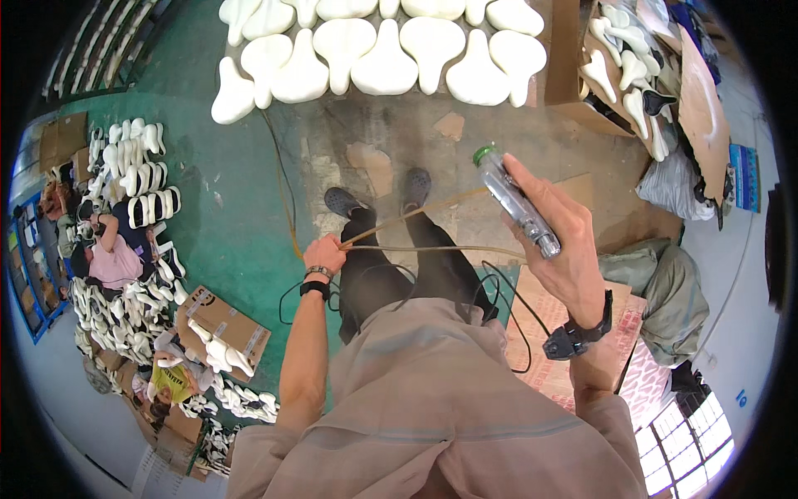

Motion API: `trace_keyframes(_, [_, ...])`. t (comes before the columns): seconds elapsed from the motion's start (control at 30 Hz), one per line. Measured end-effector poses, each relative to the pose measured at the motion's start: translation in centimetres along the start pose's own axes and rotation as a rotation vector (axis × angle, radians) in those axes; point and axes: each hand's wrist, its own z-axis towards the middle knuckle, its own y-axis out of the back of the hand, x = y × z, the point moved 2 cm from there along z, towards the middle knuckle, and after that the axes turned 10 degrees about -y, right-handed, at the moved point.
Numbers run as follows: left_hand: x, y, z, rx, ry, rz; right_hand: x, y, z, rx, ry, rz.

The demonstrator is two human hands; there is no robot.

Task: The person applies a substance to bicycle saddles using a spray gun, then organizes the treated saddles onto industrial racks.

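My right hand (559, 229) is wrapped round a slim, clear grey handheld tool (517, 202) with a green end that points up and left. I cannot make out its exact kind. A thin yellowish hose (424, 207) runs from near the tool to my left hand (322, 253), whose fingers are closed round it by my thigh. Another stretch of the hose loops back to the right. Beyond my feet, rows of cream-white bicycle saddle pads (386, 63) lie side by side, apart from both hands.
At the far right stands a cardboard box (600, 112) of saddle pieces. More saddles (137, 170) are stacked at the left, where a person in pink (116, 256) and another in yellow (170, 382) sit. The hose and a dark cable (287, 179) trail across the green floor.
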Motion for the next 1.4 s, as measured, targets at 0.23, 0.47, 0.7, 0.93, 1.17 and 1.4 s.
trace_keyframes(0.23, [-0.2,-2.4,-1.8,-0.01,-0.045,0.018,0.3,0.3,-1.8,0.135,0.071,-0.109])
trace_keyframes(0.47, [0.1,-3.7,-3.2,0.064,0.002,-0.021,-0.2,1.4,-2.9,0.052,0.032,-0.051])
trace_keyframes(0.7, [-0.3,-4.1,-2.9,0.016,-0.031,0.007,-0.1,2.3,-3.9,-0.01,-0.005,0.035])
trace_keyframes(0.93, [-1.4,-4.2,-2.3,0.085,-0.037,-0.016,-2.7,4.6,-3.8,-0.138,-0.02,-0.008])
trace_keyframes(1.17, [-2.5,-4.2,-2.2,0.084,-0.094,0.038,-3.9,4.1,-2.5,-0.126,-0.083,-0.015])
trace_keyframes(1.4, [-2.4,-3.2,-2.3,0.08,-0.059,0.017,-3.7,4.5,-2.1,-0.084,-0.025,-0.036])
